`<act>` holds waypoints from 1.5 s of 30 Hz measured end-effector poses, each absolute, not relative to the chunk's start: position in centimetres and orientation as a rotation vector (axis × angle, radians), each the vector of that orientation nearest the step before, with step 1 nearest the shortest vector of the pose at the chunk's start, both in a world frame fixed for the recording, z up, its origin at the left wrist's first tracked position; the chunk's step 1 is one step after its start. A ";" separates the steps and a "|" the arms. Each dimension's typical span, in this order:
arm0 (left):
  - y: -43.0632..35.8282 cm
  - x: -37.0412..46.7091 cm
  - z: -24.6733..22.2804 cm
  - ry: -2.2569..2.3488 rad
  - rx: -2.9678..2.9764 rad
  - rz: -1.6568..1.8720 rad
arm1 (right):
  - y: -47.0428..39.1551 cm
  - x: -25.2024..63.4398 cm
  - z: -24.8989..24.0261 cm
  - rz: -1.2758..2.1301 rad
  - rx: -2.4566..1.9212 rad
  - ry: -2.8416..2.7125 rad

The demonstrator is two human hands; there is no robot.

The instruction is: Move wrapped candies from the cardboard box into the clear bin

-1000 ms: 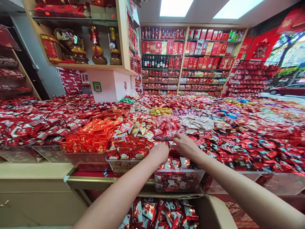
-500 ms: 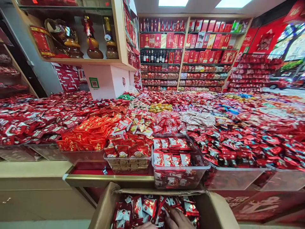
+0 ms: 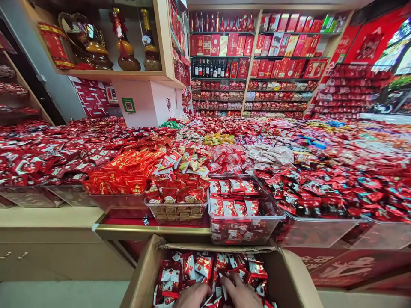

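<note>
Both my hands are down in an open cardboard box [image 3: 289, 278] at the bottom of the view. The box is full of small red and white candy packets [image 3: 205, 267]. My left hand [image 3: 192, 296] lies on the packets with fingers curled into them. My right hand [image 3: 239, 293] rests beside it, fingers spread among the packets. Whether either hand has hold of packets is hidden. Directly above the box stands a clear plastic bin [image 3: 276, 222] partly filled with the same packets in rows.
A wide counter carries heaps of red wrapped sweets in clear bins [image 3: 175, 211]. A gold-edged ledge [image 3: 150, 231] runs in front. Shelves [image 3: 253, 60] with red boxes and bottles fill the back wall. A beige cabinet [image 3: 48, 252] stands at the left.
My hands left the clear bin on the counter and dropped into the cardboard box. The view has tilted down, showing more of the box.
</note>
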State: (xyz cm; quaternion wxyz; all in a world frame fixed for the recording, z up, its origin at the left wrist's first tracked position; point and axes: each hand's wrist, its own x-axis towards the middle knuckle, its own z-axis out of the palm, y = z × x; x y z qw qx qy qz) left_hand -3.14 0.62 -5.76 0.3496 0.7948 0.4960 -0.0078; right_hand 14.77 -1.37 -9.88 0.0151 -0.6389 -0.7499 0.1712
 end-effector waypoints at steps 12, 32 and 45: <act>-0.6 -4.0 -0.8 1.576 1.813 0.418 | -2.6 17.9 -3.5 1.115 -1.404 -1.574; -0.1 2.1 5.2 0.941 0.771 1.032 | -2.8 14.7 2.7 1.102 -1.295 -1.191; -1.1 2.1 7.2 0.688 0.582 1.014 | -3.4 15.3 3.8 0.499 -1.195 -1.487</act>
